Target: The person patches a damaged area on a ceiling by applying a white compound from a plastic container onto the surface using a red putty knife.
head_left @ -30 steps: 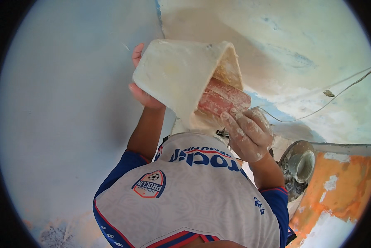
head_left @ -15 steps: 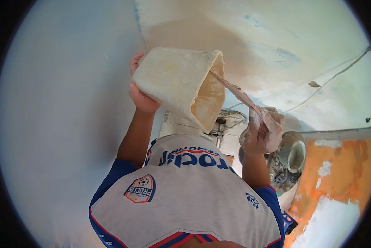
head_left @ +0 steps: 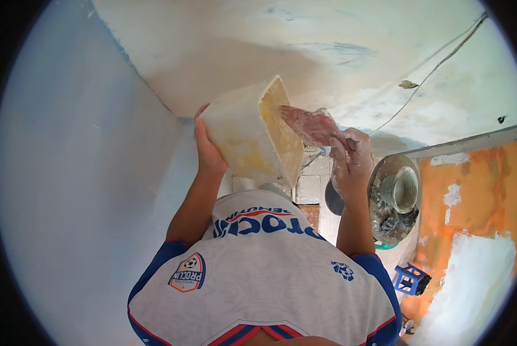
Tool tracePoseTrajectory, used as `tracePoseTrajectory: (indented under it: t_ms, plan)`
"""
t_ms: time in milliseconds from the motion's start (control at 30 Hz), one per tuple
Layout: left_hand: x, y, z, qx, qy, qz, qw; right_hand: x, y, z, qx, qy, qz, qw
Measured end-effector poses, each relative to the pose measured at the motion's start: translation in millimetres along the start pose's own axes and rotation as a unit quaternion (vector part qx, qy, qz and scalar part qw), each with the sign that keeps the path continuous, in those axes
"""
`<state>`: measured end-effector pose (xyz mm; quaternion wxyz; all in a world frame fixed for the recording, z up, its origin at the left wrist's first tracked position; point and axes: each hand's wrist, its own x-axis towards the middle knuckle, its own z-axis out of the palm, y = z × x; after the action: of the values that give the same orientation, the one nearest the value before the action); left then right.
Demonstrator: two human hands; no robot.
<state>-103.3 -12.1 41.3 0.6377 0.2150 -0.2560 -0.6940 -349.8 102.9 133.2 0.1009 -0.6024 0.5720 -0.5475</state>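
A cream plastic tub (head_left: 235,135), tipped on its side with its mouth to the right, is held up in front of my chest. My left hand (head_left: 210,151) grips it by the base end, fingers partly hidden behind it. Pale and yellowish residue coats its inner wall. In my right hand (head_left: 352,161), smeared with whitish paste, a flat reddish scraper (head_left: 313,125) is pinched between thumb and fingers. The scraper's far end reaches into the tub's mouth, and its face is streaked with paste.
At lower right stands a paste-caked round basin (head_left: 379,210) with a smaller bucket (head_left: 401,190) in it. A blue stool (head_left: 409,279) is beyond it, near a patchy orange wall (head_left: 472,184). A cable (head_left: 437,72) runs along the pale wall ahead.
The scraper has turned from edge-on to show its broad face, still at the tub's mouth. The tub has tilted and shifted slightly left and down, and the view has swung.
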Motion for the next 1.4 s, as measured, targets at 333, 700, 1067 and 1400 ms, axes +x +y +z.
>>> tracePoseTrajectory:
  t_ms: [333,700,1067,1400]
  plan:
    - [4,-31,19,-0.074,0.061,-0.039,0.995,78,124,-51,0.298,0.111,0.047,0.947]
    - [-29,-51,49,-0.032,0.144,0.015,0.989,109,179,-35,0.309,0.189,0.036,0.931]
    - [-50,-83,59,-0.027,0.151,0.033,0.988,110,185,-17,0.092,0.071,-0.016,0.993]
    - [-43,-86,57,-0.032,0.145,0.036,0.988,102,180,-2,0.18,0.041,-0.011,0.983]
